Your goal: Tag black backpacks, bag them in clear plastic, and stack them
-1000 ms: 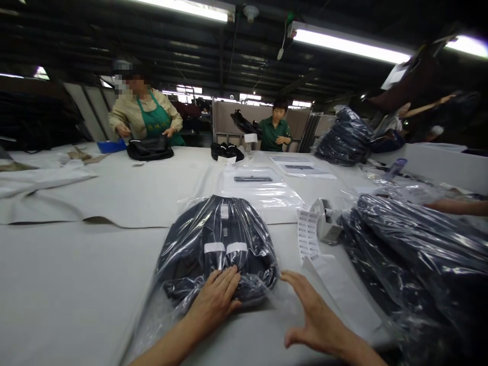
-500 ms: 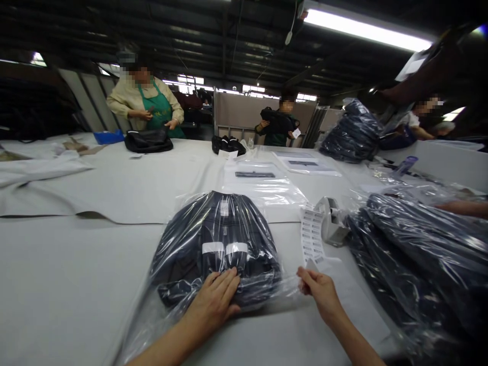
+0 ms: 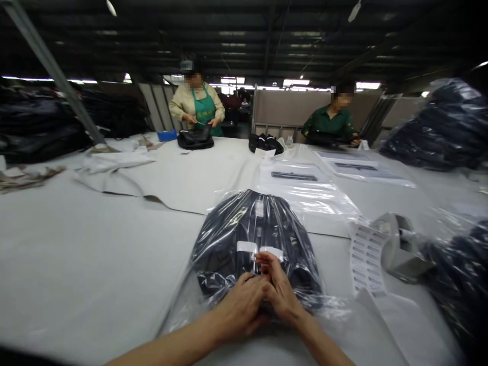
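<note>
A dark backpack (image 3: 224,239) lies in a clear plastic bag (image 3: 183,310) on the white table in front of me. White-wrapped parts show at its middle. My left hand (image 3: 244,302) rests at the near edge of the bagged backpack, fingers bent; their tips are hidden by my other hand. Against it, from the right, comes my right hand (image 3: 280,290), fingers stretched out and raised over the backpack. A loose plastic flap (image 3: 335,307) lies to the right of my hands.
A grey tape dispenser (image 3: 400,249) and a barcode label sheet (image 3: 368,259) stand at right, beside bagged dark goods (image 3: 461,269). Flat plastic bags (image 3: 305,190) lie beyond the backpack. Across the table (image 3: 95,244), two people (image 3: 204,104) (image 3: 330,119) handle black bags.
My right hand has let go of the plastic edge and moved left to meet my left hand. My view has turned left. The green-clad person has lowered a black bag to the table.
</note>
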Motion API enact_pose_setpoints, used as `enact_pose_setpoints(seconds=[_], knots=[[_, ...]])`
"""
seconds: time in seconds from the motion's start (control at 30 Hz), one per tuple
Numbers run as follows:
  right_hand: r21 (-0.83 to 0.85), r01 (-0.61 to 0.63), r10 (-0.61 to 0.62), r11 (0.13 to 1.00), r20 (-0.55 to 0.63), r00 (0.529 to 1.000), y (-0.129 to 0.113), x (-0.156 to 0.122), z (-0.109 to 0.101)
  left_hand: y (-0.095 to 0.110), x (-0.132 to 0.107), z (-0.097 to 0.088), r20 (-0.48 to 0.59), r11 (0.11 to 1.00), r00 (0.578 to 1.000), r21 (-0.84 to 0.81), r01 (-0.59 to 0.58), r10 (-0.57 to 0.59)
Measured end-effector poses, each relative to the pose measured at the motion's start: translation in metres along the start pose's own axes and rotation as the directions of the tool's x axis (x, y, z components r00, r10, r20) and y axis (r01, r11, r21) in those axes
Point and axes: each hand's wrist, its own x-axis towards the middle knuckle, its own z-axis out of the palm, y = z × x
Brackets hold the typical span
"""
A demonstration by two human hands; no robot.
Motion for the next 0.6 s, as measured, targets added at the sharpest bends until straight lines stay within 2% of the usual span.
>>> enact_pose_setpoints(seconds=[0.1, 0.17, 0.27, 0.33, 0.4, 0.47, 0.53, 0.6], knots=[[-0.106, -0.029, 0.045, 0.994, 0.151, 0.988, 0.014, 0.000, -0.004, -0.002, -0.013, -0.026, -0.032, 1.000, 0.999, 0.015, -0.011, 0.011], [-0.193, -0.025, 0.067, 0.981, 0.211, 0.975, 0.010, -0.001, -0.006, -0.004, -0.038, -0.052, -0.040, 0.996, 0.999, 0.083, -0.016, 0.019], [-0.291, -0.014, 0.086, 0.957, 0.237, 0.968, 0.001, 0.004, -0.004, -0.011, -0.100, -0.089, -0.101, 0.986, 0.992, 0.133, 0.095, -0.082], [-0.307, -0.012, 0.085, 0.952, 0.226, 0.970, -0.001, 0.007, -0.001, -0.020, -0.144, -0.101, -0.105, 0.956, 0.976, 0.204, 0.210, -0.192], [-0.282, -0.005, 0.065, 0.959, 0.205, 0.977, 0.000, 0.009, 0.001, -0.031, -0.175, -0.097, -0.093, 0.911, 0.966, 0.320, 0.260, -0.243], [-0.241, 0.002, 0.042, 0.971, 0.177, 0.983, 0.003, 0.009, 0.001, -0.042, -0.185, -0.083, -0.127, 0.872, 0.957, 0.393, 0.290, -0.261], [-0.203, 0.004, 0.029, 0.979, 0.156, 0.987, 0.004, 0.007, 0.000, -0.048, -0.176, -0.068, -0.193, 0.879, 0.957, 0.389, 0.276, -0.215], [-0.179, -0.001, 0.027, 0.984, 0.139, 0.990, 0.005, 0.006, 0.000, -0.049, -0.160, -0.059, -0.259, 0.922, 0.958, 0.327, 0.207, -0.123]])
